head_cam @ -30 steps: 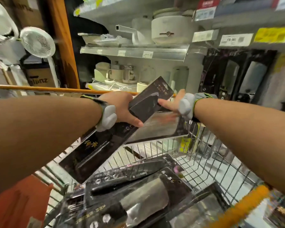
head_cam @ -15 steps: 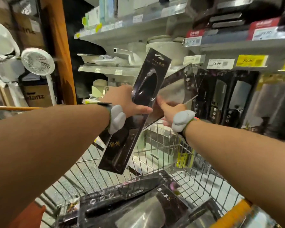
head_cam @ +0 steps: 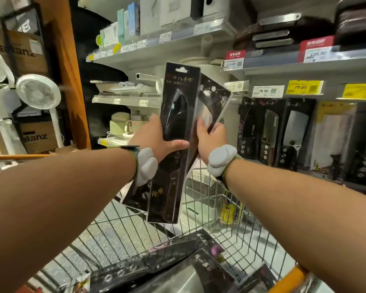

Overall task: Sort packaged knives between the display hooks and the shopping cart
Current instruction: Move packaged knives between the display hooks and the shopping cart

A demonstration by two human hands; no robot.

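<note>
**Two knife packs raised toward the hanging display**

Both packs have risen since half a second ago, and the long black blister pack holding a dark-bladed knife point(head_cam: 174, 142) now stands almost upright above the wire shopping cart point(head_cam: 201, 210), its hang-hole at the top. The left hand point(head_cam: 154, 138) grips it about midway, thumb curled across the front and fingers behind. Just beside it, touching along one edge, a second black pack with a broad steel cleaver point(head_cam: 211, 106) tilts to the right; the right hand point(head_cam: 209, 136) holds its lower part, fingers wrapped round the pack's edge. Each wrist wears a grey padded band.

Below, in the cart basket, lie more packaged knives point(head_cam: 163, 265), overlapping flat on the mesh. To the right, a row of packaged cleavers point(head_cam: 292, 132) hangs on the display under white and yellow price tags point(head_cam: 267, 91). Further off on the left stand a white pedestal fan point(head_cam: 38, 92) and brown cardboard cartons point(head_cam: 38, 136).
</note>
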